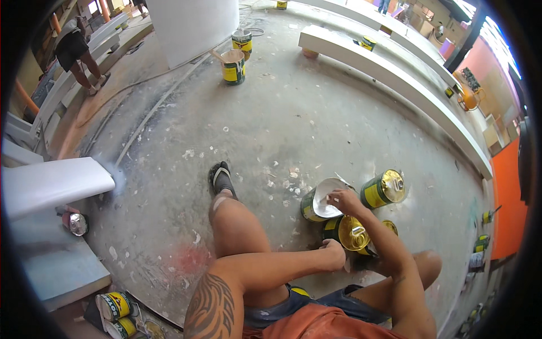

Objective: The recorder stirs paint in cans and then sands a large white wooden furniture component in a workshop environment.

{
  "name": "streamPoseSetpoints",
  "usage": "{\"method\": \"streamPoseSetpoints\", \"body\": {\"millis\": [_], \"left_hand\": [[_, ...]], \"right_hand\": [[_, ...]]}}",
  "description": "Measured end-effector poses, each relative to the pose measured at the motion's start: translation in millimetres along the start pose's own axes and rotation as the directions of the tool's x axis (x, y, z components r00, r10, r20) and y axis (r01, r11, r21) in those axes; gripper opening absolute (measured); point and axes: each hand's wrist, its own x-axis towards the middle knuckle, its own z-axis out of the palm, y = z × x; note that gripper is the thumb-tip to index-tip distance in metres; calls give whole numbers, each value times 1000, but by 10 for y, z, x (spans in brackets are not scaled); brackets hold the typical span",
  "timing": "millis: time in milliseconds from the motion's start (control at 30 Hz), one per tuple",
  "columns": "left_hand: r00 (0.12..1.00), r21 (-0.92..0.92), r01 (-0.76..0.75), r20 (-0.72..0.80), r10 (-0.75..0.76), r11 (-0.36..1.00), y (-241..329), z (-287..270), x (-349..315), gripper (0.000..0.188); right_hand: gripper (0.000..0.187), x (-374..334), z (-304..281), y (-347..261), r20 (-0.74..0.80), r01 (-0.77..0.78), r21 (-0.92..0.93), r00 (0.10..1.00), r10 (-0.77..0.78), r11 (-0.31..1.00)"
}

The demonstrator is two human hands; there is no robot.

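My right hand (pixel 343 201) reaches over the mouth of an open green-and-yellow paint can (pixel 309 208) whose inside is coated white. Its fingers are bent together; what they grip, if anything, is hidden. A thin tool or stick (pixel 342 179) shows at the can's far rim. My left hand (pixel 334 255) is closed beside a gold-topped can (pixel 332 229) with a wire handle on its lid. A small pale edge shows just below that hand, too unclear to name. Another gold-topped can (pixel 372 193) stands beyond, and a smaller gold lid (pixel 389 227) is partly behind my right forearm.
A long white beam (pixel 395 87) crosses the right. Two open cans, one (pixel 230 76) nearer than the other (pixel 243 45), stand by a white column (pixel 195 28). A white slab (pixel 62 183) juts in at left. Stacked cans (pixel 116 308) lie lower left. Another person (pixel 73 51) bends far left.
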Motion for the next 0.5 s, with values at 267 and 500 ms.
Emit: {"method": "streamPoseSetpoints", "body": {"millis": [267,500], "left_hand": [[997,-29,-11,-76,8,1000,76,253,504,33],[998,18,-46,-46,46,999,54,92,282,32]], "right_hand": [[17,71,-90,-41,-62,-180,-373,984,169,910],[17,-60,27,-32,-159,-78,-44,985,70,996]]}}
